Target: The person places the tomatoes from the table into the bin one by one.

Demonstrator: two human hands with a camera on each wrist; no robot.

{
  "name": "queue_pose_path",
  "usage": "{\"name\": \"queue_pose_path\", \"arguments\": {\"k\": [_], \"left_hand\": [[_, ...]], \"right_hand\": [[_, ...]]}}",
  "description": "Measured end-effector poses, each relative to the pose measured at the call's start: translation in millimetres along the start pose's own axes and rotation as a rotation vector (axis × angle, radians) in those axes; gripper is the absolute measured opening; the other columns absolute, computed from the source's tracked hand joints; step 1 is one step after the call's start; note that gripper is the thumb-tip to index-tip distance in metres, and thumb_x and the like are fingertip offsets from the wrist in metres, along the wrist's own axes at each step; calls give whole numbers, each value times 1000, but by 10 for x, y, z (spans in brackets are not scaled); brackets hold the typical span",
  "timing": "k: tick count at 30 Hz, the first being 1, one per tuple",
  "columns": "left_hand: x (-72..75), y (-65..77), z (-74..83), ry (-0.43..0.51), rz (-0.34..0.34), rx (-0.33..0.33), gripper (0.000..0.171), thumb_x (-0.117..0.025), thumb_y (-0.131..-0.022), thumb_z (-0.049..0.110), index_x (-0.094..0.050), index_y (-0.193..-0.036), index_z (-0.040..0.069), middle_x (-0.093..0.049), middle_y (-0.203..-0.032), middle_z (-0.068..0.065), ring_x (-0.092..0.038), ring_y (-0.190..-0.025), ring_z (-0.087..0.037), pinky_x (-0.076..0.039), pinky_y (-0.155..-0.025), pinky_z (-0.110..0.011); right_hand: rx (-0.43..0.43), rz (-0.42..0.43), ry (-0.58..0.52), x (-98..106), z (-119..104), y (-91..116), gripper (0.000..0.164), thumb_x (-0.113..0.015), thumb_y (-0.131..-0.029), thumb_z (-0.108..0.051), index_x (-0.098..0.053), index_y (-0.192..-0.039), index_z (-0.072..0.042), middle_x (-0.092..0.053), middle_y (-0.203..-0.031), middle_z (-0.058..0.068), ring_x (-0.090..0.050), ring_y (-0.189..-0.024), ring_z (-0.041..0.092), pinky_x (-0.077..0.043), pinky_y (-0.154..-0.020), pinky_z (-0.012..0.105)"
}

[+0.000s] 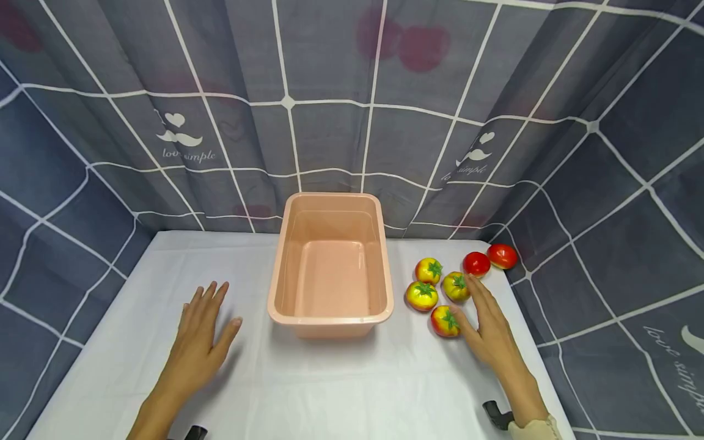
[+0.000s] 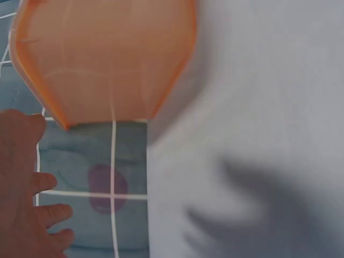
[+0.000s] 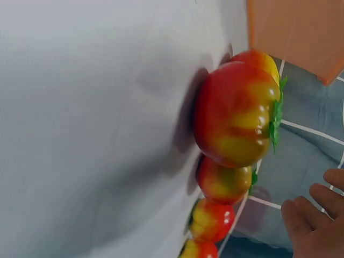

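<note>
Over the white table my left hand (image 1: 200,339) hovers left of a peach plastic bin (image 1: 330,322), fingers spread and holding nothing. In the left wrist view, that hand (image 2: 24,188) shows at the left edge beside the bin (image 2: 107,64). My right hand (image 1: 489,327) is above the table on the right, fingers extended, next to the nearest red-and-yellow tomato (image 1: 443,322). Up close in the right wrist view, a tomato (image 3: 234,115) with a green calyx stands apart from the hand (image 3: 320,220). Other tomatoes include a yellow-green one (image 1: 455,286) and a yellow one (image 1: 421,296).
Two redder tomatoes, one round (image 1: 476,264) and one by the edge (image 1: 502,256), lie at the table's back right corner. Grey checked curtains (image 1: 330,140) enclose the table (image 1: 308,391) at the back and both sides. The bin has nothing inside.
</note>
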State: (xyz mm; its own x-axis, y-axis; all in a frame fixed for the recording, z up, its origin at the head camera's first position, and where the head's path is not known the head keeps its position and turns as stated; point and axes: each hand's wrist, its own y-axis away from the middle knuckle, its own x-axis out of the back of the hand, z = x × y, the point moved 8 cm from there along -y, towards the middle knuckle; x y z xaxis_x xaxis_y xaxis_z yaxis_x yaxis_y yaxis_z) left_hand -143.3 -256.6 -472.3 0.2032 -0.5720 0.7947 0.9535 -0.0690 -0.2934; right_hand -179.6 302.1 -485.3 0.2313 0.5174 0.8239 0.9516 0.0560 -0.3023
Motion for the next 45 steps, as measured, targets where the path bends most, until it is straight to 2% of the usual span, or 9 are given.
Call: {"name": "queue_pose_path", "arguments": {"k": [5,8,12,15,20,21,23,27,45], "left_hand": [[-133,-102,116,192,-42,9,69,-60,-111,28,-29,-172,26,-30,-176,-20,-21,-164,-51,-22,-125,-79],[-224,-158,199,287,-54,-6,66,-59,-112,21,-30,-171,30,-36,-174,-14,-32,-161,-45,-34,-133,-49],[-309,-213,318,458,-54,-19,62,-52,-114,13,-31,-170,30,-41,-172,-9,-40,-160,-15,-36,-118,-5],[-350,-215,379,569,-60,-14,58,-47,-115,12,-32,-170,26,-44,-170,-12,-42,-152,5,-38,-113,-2],[-400,-206,428,704,-71,10,58,-45,-115,9,-30,-170,18,-43,-168,-21,-46,-145,10,-40,-112,-3],[-405,-211,443,732,-68,6,59,-46,-115,8,-29,-171,18,-42,-167,-23,-47,-145,9,-40,-113,-4],[-417,-224,477,778,-71,-3,63,-46,-114,6,-27,-172,20,-41,-167,-25,-48,-146,6,-40,-115,-5],[-446,-254,558,859,-109,-47,70,-47,-112,0,-20,-174,19,-36,-169,-26,-46,-149,-1,-43,-116,-9],[-530,-265,598,836,-147,-93,66,-47,-111,2,-26,-172,18,-26,-178,-13,-43,-154,-4,-48,-114,-14]], "right_hand": [[-32,3,-76,-33,39,13,78,-74,-102,-34,-37,-169,-16,-43,-170,16,-52,-145,42,-45,-116,69],[-55,-26,-108,-80,63,32,80,-75,-102,-35,-36,-169,-14,-43,-169,19,-58,-136,44,-50,-111,68],[-91,-54,-130,-160,78,66,83,-76,-101,-36,-34,-169,-14,-41,-169,20,-58,-136,45,-50,-112,70],[-120,-79,-145,-258,83,124,85,-79,-99,-36,-35,-168,-14,-42,-168,20,-58,-138,44,-50,-114,66],[-120,-78,-157,-387,93,182,87,-84,-95,-34,-39,-166,-12,-47,-163,17,-57,-141,38,-46,-117,15],[-117,-72,-155,-395,98,185,87,-85,-94,-34,-40,-165,-12,-48,-162,16,-57,-141,38,-46,-116,14],[-116,-68,-173,-414,120,184,88,-87,-93,-32,-41,-165,-12,-49,-161,16,-56,-142,38,-46,-118,18],[-127,-91,-168,-440,150,193,88,-88,-91,-34,-42,-163,-12,-51,-158,16,-56,-140,40,-46,-118,65],[-142,-112,-155,-507,220,285,88,-93,-85,-33,-50,-159,-11,-58,-152,18,-57,-140,43,-43,-118,70]]}}
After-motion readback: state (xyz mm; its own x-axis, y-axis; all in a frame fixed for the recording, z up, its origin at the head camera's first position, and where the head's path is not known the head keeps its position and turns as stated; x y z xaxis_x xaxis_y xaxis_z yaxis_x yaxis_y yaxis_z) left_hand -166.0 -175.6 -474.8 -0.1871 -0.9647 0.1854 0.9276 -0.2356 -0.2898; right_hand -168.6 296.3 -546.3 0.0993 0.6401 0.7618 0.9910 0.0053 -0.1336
